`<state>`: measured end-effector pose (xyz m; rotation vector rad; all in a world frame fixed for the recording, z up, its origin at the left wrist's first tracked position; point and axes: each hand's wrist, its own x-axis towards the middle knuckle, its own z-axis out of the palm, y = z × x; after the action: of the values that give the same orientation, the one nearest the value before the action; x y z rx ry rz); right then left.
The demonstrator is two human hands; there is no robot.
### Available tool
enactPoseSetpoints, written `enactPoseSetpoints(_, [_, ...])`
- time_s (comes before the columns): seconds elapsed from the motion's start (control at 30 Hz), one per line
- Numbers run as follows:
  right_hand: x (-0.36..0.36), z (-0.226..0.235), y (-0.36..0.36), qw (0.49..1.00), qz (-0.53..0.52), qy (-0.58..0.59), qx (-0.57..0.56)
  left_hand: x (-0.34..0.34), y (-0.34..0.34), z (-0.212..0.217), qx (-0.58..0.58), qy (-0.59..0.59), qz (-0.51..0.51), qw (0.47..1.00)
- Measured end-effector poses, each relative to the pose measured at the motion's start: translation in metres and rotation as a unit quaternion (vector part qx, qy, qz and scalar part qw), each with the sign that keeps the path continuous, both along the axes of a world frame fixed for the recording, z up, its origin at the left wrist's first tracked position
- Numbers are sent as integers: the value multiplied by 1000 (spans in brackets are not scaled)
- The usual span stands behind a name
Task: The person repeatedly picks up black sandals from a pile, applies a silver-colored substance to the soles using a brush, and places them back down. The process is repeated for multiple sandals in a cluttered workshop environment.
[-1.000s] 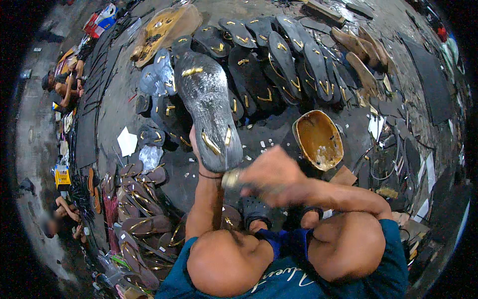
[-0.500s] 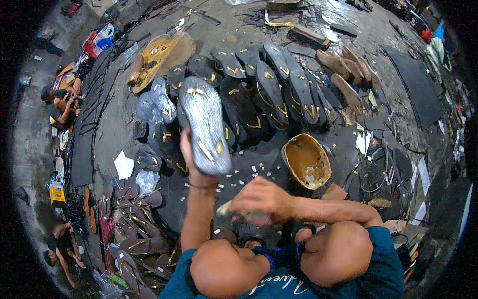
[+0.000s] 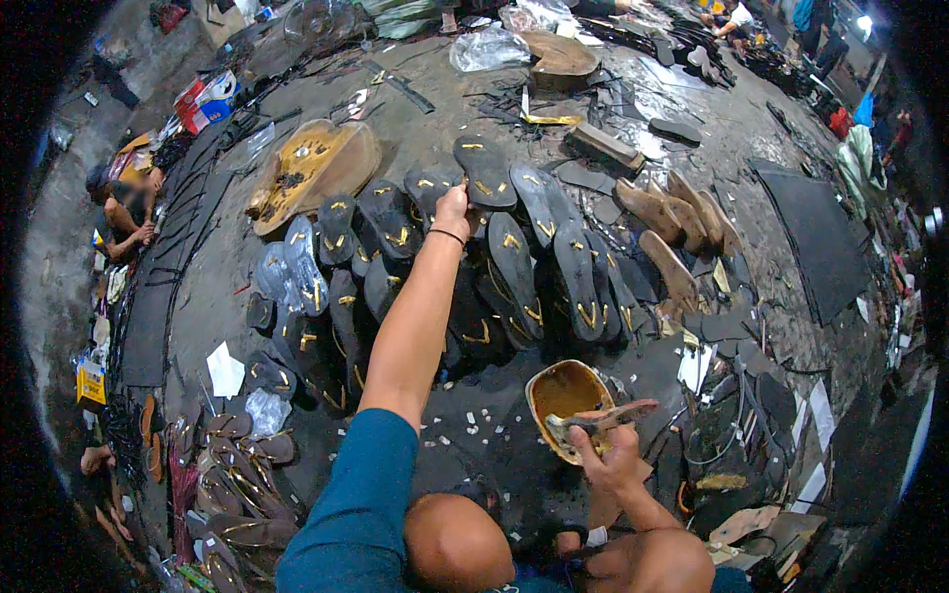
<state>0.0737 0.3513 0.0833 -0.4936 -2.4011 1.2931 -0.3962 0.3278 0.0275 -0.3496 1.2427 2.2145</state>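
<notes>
My left hand reaches out to the far row and grips the edge of a dark sandal sole with gold strap ends on its face. Around it, several dark sandal soles lean close together in a row. At the row's left end, two soles look shiny and wet. My right hand is closed on a brush with a flat brownish handle. The brush's pale end lies over a shallow bowl holding amber-brown paste.
Finished-looking brown sandals with gold straps pile up at left. A wooden block stands behind the row, and wooden foot shapes stand at right. Black sheets, scraps and paper litter the floor. Another person sits far left.
My left hand has moved away from me to the far row; the sole now in it looks matte, not shiny as before. My right hand has carried the brush rightward to the bowl.
</notes>
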Motion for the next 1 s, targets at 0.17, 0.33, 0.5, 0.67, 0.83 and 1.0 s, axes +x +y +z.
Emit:
enactPoseSetpoints(0.17, [1, -14, 7, 993, -65, -31, -89, 49, -10, 5, -51, 138, 48, 988])
enactPoseSetpoints(0.33, [-9, -37, -3, 994, -18, -49, -93, 183, -139, 7, -155, 208, 4, 966])
enactPoseSetpoints(0.5, [-29, -37, -32, 974, 33, -80, -209, 305, -271, -17, -219, 157, 20, 963])
enactPoseSetpoints(0.67, [-44, -54, -49, 979, 89, -89, -157, 347, -387, -6, -327, 132, 161, 922])
enactPoseSetpoints(0.83, [-49, -49, -64, 978, 127, -103, -126, 311, -511, -8, -429, 102, 338, 831])
enactPoseSetpoints(1.0, [-30, -41, -11, 988, -12, -9, -154, 304, -538, 31, -584, 126, 358, 718])
